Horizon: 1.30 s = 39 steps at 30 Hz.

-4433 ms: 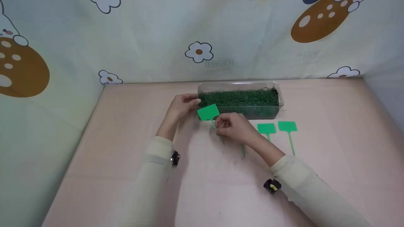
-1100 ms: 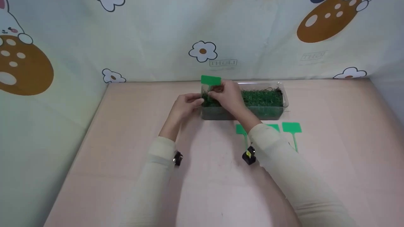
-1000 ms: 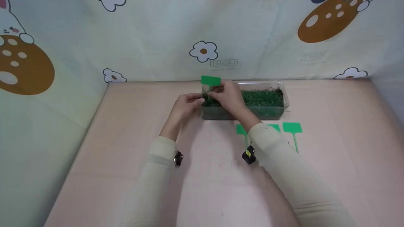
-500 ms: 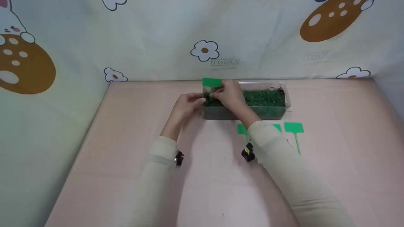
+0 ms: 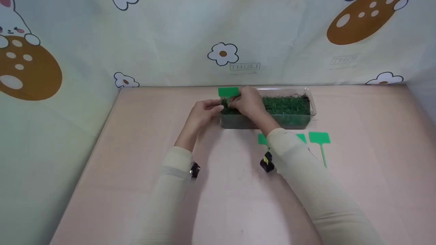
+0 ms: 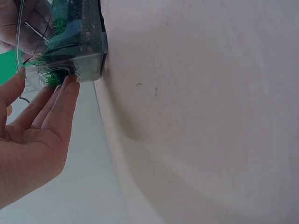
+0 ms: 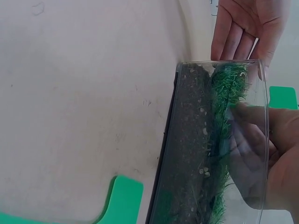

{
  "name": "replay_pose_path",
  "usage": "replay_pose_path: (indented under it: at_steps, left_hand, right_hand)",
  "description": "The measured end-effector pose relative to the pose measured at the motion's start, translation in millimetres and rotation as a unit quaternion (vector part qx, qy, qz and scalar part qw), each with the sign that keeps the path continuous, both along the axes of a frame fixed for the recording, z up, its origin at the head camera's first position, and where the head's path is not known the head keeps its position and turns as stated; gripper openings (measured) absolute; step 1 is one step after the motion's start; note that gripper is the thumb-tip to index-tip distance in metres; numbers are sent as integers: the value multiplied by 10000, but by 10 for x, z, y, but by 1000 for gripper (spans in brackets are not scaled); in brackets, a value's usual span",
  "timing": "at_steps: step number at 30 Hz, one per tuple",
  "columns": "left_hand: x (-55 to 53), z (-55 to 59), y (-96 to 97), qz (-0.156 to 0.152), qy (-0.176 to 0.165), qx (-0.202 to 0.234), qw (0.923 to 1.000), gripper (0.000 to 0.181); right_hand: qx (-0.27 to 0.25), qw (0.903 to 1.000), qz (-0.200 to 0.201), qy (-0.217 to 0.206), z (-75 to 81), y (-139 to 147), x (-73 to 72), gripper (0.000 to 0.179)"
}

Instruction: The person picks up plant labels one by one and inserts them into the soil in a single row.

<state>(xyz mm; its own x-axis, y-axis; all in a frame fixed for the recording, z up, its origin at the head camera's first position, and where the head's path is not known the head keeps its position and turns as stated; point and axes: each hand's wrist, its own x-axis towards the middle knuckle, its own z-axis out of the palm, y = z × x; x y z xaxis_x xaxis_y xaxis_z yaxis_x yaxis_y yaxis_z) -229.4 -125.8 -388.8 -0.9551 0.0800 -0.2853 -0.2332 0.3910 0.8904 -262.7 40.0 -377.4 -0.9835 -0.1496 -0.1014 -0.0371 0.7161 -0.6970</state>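
My right hand (image 5: 250,102) pinches the stem of a green T-shaped plant label (image 5: 228,92) over the left end of a clear planter box (image 5: 265,121). The label stands upright, its flat head just above the grass (image 5: 286,104); the stem's lower end is hidden among blades and fingers. At the box's left end, my left hand (image 5: 203,110) touches the outer wall with nearly straight fingers, its thumb at the rim. In the right wrist view, dark soil (image 7: 194,140) shows through the clear side under the grass.
Several more green labels lie in front of the box. One label (image 5: 319,137) is plainly seen at the right; another label (image 5: 262,139) and a third are partly covered by my right sleeve (image 5: 293,153). A patterned cloth wall (image 5: 170,44) rises behind the table.
My right hand has brought the label from in front of the box to its left end. Over the last second the label has sunk lower into the grass. My left hand stays at the box.
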Motion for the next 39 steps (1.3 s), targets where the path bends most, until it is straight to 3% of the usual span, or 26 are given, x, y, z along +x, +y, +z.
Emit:
replay_pose_path:
  at_steps: [10,17,23,31,39]
  left_hand:
    - [4,-11,5,-19,80,-34,10000,42]
    - [9,-9,-9,-23,141,130,9998,43]
    - [20,-14,-3,-10,91,180,9998,42]
    - [21,-18,4,-36,149,158,9998,41]
    - [5,-32,-4,11,132,197,9997,40]
  right_hand:
    - [-44,9998,-105,-131,-18,-9,-16,13]
    - [241,9997,-5,108,-25,-17,-24,13]
    - [42,10000,41,55,-55,9,-55,11]
    - [-629,9977,63,-262,-43,82,-77,15]
    - [-742,9965,43,-384,-9,114,-93,19]
